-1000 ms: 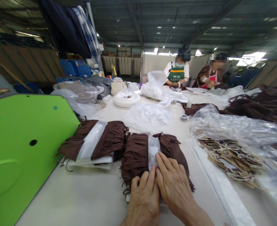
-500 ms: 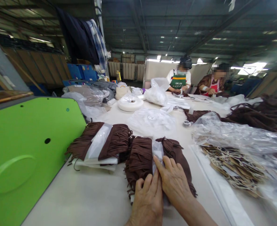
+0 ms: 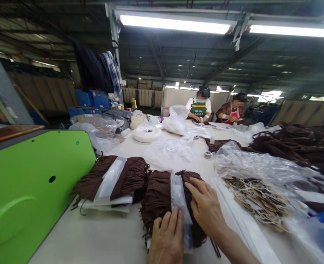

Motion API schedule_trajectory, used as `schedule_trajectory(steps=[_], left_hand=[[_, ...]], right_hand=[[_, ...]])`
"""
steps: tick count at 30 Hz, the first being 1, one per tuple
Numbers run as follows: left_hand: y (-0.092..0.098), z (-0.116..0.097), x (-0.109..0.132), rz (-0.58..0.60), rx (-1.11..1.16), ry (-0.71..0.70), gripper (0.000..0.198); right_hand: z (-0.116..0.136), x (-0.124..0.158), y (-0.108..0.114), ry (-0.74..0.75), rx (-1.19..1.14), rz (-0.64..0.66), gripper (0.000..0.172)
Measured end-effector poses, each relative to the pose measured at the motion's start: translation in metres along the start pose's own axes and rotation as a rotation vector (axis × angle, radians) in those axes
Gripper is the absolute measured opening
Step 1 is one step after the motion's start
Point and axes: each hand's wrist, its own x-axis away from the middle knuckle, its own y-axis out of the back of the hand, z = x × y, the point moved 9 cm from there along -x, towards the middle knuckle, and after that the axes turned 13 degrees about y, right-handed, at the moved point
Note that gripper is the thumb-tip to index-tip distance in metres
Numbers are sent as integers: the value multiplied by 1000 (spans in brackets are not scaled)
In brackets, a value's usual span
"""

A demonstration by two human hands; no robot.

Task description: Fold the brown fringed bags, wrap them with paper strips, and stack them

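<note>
left grip (image 3: 167,237): bare | right grip (image 3: 204,203): bare | right forearm (image 3: 235,244): bare where visible

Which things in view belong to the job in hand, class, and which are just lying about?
Seemingly in the job:
brown fringed bundle
translucent strip across it, touched by the left hand
second fringed bundle beside it

Apparently just lying about:
white roll
tan tags with pale cords
hanging plaid cloth

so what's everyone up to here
A person's left hand lies on a brown fringed bundle, fingertips at the plastic strip across it. The right hand rests on the fringe to the strip's right. A second bundle, also with a strip across it, lies between that one and a green panel. Two people work farther back.
</note>
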Motion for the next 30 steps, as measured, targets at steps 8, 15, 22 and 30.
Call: schedule_trajectory(steps=[8,15,22,30], left_hand=[[3,-1,-2,-85,-8,-96,26],[-1,2,3,-132,9,-89,28],[-10,5,12,-95,-93,-106,42],[-10,4,13,-58,-91,-96,38]], right_hand=[[-80,-17,-30,-349,-223,-100,21],[-166,65,-17,-707,-291,-313,8],[-74,19,6,-301,-367,-176,16],[-125,81,-6,-353,88,133,19]])
